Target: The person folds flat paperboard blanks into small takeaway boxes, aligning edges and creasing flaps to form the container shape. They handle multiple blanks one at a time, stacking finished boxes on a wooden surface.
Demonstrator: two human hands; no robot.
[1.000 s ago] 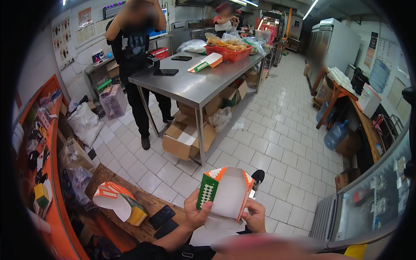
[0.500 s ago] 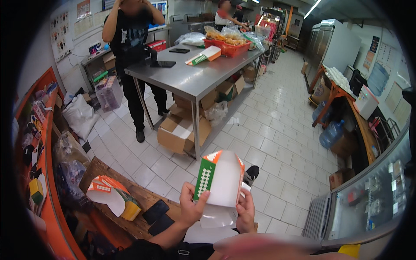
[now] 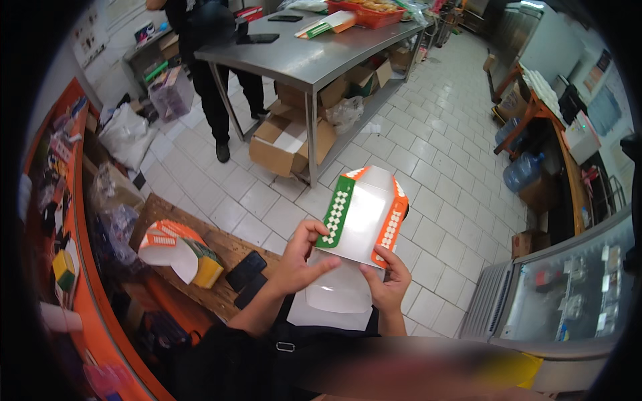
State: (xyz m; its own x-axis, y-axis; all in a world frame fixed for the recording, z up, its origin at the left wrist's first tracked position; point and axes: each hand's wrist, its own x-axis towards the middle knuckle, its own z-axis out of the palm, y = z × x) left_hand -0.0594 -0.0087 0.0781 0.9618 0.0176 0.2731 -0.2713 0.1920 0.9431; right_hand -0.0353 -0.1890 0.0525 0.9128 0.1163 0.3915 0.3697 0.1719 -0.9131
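Observation:
A carton box (image 3: 364, 214), partly folded, hangs in front of me, white inside with patterned green and orange side panels. Its far end rises into a folded edge, and the near end is unfolded toward me. My left hand (image 3: 304, 257) grips the lower edge of the green panel, thumb stretched across the white. With thumb and fingers, my right hand (image 3: 388, 281) pinches the lower corner of the orange panel. Below both hands, a white flap with a rounded outline (image 3: 338, 291) lies over my lap; whether it belongs to the same carton I cannot tell.
On the wooden bench (image 3: 221, 237) at left lie folded orange cartons (image 3: 170, 237) and two dark phones (image 3: 246, 269). Ahead stands a steel table (image 3: 294, 57) with a red basket (image 3: 368, 15); a person (image 3: 214, 87) is beside it. A glass-doored fridge (image 3: 562, 294) is at right.
The carton has moved up and right, and its side panels now lean outward, showing the orange panel's inner pattern. My right hand has shifted to its lower corner. The view has tipped downward.

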